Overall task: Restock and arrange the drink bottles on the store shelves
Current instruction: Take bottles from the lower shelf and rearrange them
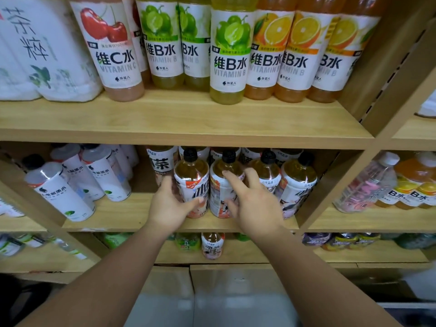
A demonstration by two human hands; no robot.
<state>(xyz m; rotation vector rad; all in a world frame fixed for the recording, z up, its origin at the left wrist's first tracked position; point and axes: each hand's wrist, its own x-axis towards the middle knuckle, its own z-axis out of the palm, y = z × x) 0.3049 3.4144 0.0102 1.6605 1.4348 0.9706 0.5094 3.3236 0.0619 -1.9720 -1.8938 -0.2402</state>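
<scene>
A row of amber tea bottles with black caps and white-pink labels stands at the front of the middle shelf (113,215). My left hand (168,206) wraps around the leftmost tea bottle (192,178), thumb across its label. My right hand (253,204) rests on the second tea bottle (221,185), forefinger on its shoulder, fingers spread. Two more tea bottles (298,180) stand to the right of that hand. More of the same are lined up behind them.
White-labelled bottles (68,197) stand at the left of the middle shelf. The top shelf (188,121) carries cherry, lime and orange vitamin water bottles (228,57). A wooden upright (335,182) closes the bay on the right. A lone tea bottle (213,245) sits on the shelf below.
</scene>
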